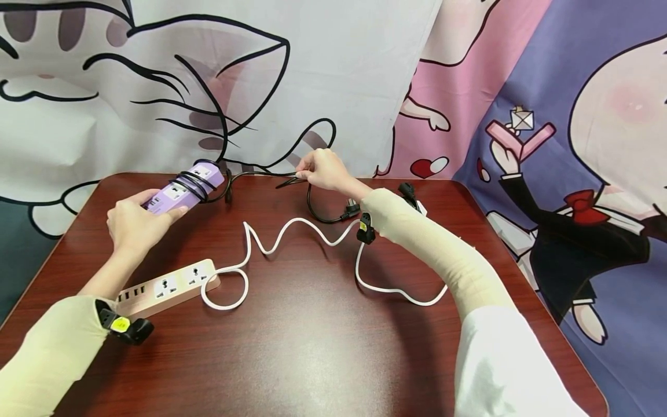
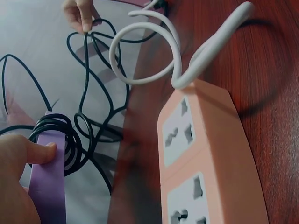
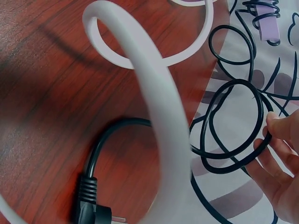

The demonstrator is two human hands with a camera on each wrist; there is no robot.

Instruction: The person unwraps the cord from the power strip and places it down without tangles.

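Note:
My left hand (image 1: 130, 223) grips one end of a purple power strip (image 1: 165, 202), held raised at the table's back left. Black cord (image 2: 53, 123) is wound in several turns around the strip's other end. From there the cord runs in loose loops toward the right. My right hand (image 1: 327, 169) pinches the black cord (image 3: 259, 149) near the table's back edge, thumb against fingers, with loops hanging from the grip. The cord's black plug (image 1: 351, 208) is below that hand, prongs showing.
A peach power strip (image 1: 169, 289) lies at the left, beneath my left forearm. Its white cord (image 1: 292, 223) winds across the table to the right. Another black plug (image 1: 407, 190) lies partly behind my right sleeve. Printed cloth (image 1: 344, 69) hangs behind the table.

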